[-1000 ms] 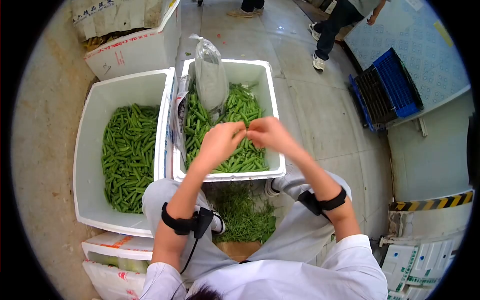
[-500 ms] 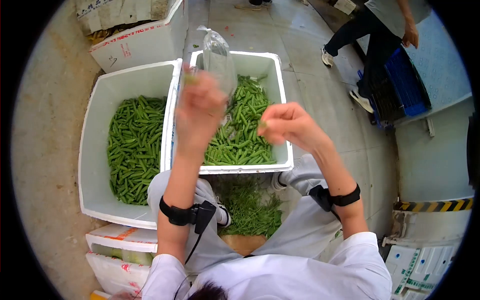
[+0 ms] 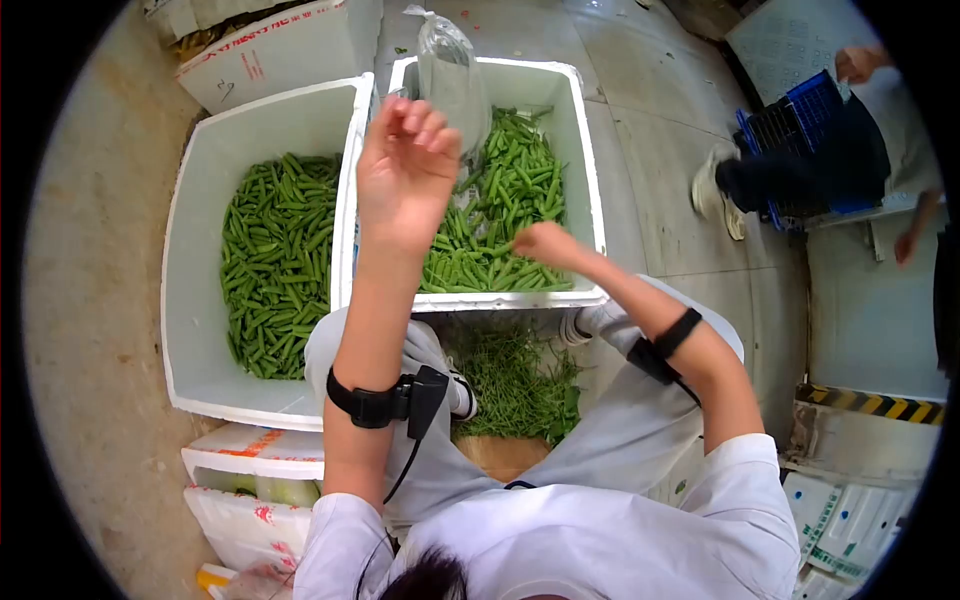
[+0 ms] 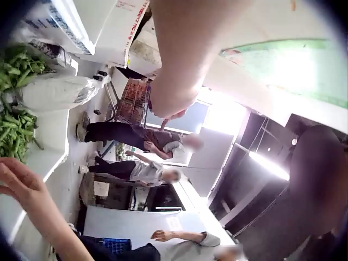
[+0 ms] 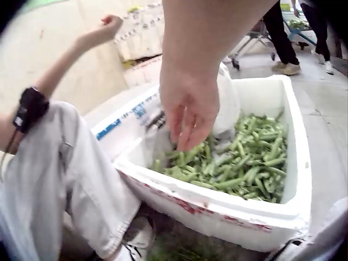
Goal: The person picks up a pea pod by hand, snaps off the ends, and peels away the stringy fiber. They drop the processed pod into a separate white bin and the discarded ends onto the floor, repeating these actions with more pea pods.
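Over the shared rims of two foam boxes, my left hand (image 3: 410,170) is raised palm up. Its fingers (image 3: 425,125) bend loosely, and nothing shows in them. Green pea pods (image 3: 280,250) fill the bottom of the left foam box (image 3: 195,300). More pea pods (image 3: 520,180) lie in the right foam box (image 3: 582,150). Above those, near the front right, is my right hand (image 3: 545,245). In the right wrist view the right hand (image 5: 190,117) points its relaxed fingers down over the pods, with no pod seen in them.
A tied clear plastic bag (image 3: 450,85) stands in the right box. Green trimmings (image 3: 515,385) lie on the floor between the person's feet. Another foam box (image 3: 270,60) is behind on the left. At the right a passer-by (image 3: 830,170) walks by a blue crate (image 3: 815,100).
My hands were together over the right box, then parted. The left hand swung up and left and turned palm up; the right hand dropped toward the pods. The passer-by moved closer at the right.
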A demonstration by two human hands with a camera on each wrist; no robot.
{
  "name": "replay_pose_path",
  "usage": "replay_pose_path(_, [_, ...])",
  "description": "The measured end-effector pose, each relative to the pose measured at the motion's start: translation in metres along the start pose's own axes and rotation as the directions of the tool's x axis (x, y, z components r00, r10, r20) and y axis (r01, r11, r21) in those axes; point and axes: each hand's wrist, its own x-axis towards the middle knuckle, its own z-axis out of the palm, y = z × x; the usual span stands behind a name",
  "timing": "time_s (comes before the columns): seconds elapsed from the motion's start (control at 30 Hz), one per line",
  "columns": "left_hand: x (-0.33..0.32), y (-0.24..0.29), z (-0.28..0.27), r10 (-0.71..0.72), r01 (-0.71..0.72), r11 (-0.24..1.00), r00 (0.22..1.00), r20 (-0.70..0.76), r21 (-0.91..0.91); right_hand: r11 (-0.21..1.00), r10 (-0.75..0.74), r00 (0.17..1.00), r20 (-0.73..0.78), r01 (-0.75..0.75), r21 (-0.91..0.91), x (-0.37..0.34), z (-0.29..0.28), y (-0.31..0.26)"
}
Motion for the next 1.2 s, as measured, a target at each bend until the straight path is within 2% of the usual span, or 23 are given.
replay_pose_path(0.03, [-0.001,-0.004,0.000,0.001,-0.001,1.000,1.000,-0.004,0.000,0.962,0.054,0.993,-0.101,-0.079,-0.260,0.022,0.005,0.035])
replay_pose_path(0.1, [-0.002,-0.009,-0.002,-0.028,0.035,0.996,0.997,-0.078,0.084,0.916,0.099,0.983,-0.158,-0.152,-0.373,0.048,0.017,0.098])
replay_pose_path(0.17, [-0.002,-0.011,-0.005,-0.016,0.025,0.993,0.996,-0.082,0.115,0.916,0.206,0.965,-0.160,-0.248,-0.316,0.063,0.027,0.128])
replay_pose_path(0.2, [-0.003,-0.012,-0.005,-0.018,0.031,0.990,0.996,-0.092,0.138,0.872,0.258,0.948,-0.187,-0.312,-0.378,0.084,0.047,0.163])
replay_pose_path(0.23, [-0.003,-0.011,-0.005,-0.021,0.037,0.986,0.994,-0.104,0.160,0.875,0.248,0.952,-0.178,-0.299,-0.381,0.090,0.057,0.177])
replay_pose_path(0.3, [-0.003,-0.011,-0.005,-0.005,0.026,0.982,0.993,-0.114,0.186,0.786,0.086,0.946,-0.313,-0.257,-0.561,0.090,0.071,0.189])
replay_pose_path(0.37, [-0.003,-0.011,-0.004,0.006,0.025,0.967,0.993,-0.121,0.255,0.778,0.020,0.955,-0.294,-0.200,-0.596,0.091,0.076,0.190])
replay_pose_path(0.43, [-0.003,-0.012,-0.007,0.003,0.036,0.961,0.990,-0.141,0.275,0.882,0.176,0.886,-0.430,-0.335,-0.330,0.067,0.055,0.137])
replay_pose_path(0.5, [-0.002,-0.015,-0.008,-0.002,0.044,0.957,0.990,-0.143,0.286,0.907,0.123,0.894,-0.430,-0.277,-0.317,0.065,0.045,0.126])
replay_pose_path(0.57, [-0.004,-0.017,-0.012,-0.021,0.141,0.893,0.962,-0.274,0.428,0.954,0.201,0.914,-0.354,-0.264,-0.140,0.067,0.033,0.112])
replay_pose_path(0.6, [-0.006,-0.016,-0.014,-0.053,0.226,0.800,0.950,-0.309,0.556,0.958,0.228,0.908,-0.351,-0.274,-0.085,0.072,0.028,0.110])
replay_pose_path(0.63, [-0.007,-0.019,-0.016,-0.058,0.222,0.805,0.952,-0.300,0.550,0.955,0.230,0.904,-0.359,-0.280,-0.092,0.062,0.016,0.093])
replay_pose_path(0.7, [-0.008,-0.021,-0.018,-0.077,0.396,0.504,0.906,-0.417,0.768,0.974,0.215,0.924,-0.315,-0.178,0.143,0.033,-0.018,0.035])
replay_pose_path(0.73, [-0.009,-0.023,-0.017,-0.070,0.422,0.403,0.899,-0.433,0.812,0.970,0.218,0.884,-0.414,-0.149,0.194,0.030,-0.021,0.023])
replay_pose_path(0.77, [-0.010,-0.024,-0.017,-0.068,0.411,0.403,0.904,-0.421,0.817,0.972,0.212,0.881,-0.423,-0.143,0.188,0.021,-0.028,0.003])
replay_pose_path(0.83, [-0.010,-0.028,-0.021,0.021,0.393,0.176,0.915,-0.402,0.903,0.936,0.148,0.831,-0.536,0.057,0.347,-0.011,-0.046,-0.047])
replay_pose_path(0.87, [-0.009,-0.029,-0.027,0.029,0.412,0.115,0.908,-0.418,0.904,0.940,0.141,0.829,-0.541,0.061,0.337,-0.026,-0.052,-0.067])
replay_pose_path(0.9, [-0.009,-0.030,-0.028,0.032,0.404,0.121,0.911,-0.410,0.907,0.955,0.031,0.787,-0.616,0.158,0.251,-0.040,-0.056,-0.085])
replay_pose_path(0.93, [-0.010,-0.033,-0.028,0.078,0.382,0.053,0.920,-0.385,0.923,0.955,-0.079,0.733,-0.676,0.249,0.159,-0.051,-0.058,-0.099])
replay_pose_path(0.97, [-0.010,-0.034,-0.030,0.121,0.362,-0.016,0.926,-0.357,0.932,0.956,-0.085,0.732,-0.676,0.251,0.152,-0.058,-0.056,-0.108])
replay_pose_path(1.03, [-0.009,-0.033,-0.037,0.138,0.293,0.036,0.945,-0.295,0.955,0.930,-0.219,0.662,-0.717,0.364,0.052,-0.069,-0.052,-0.122])
replay_pose_path(1.07, [-0.009,-0.030,-0.036,0.099,0.264,0.055,0.958,-0.268,0.963,0.925,-0.208,0.700,-0.683,0.367,0.094,-0.075,-0.055,-0.130])
replay_pose_path(1.2, [-0.012,-0.032,-0.023,0.013,0.241,0.100,0.970,-0.243,0.965,0.890,-0.158,0.698,-0.698,0.407,0.205,-0.079,-0.057,-0.122])
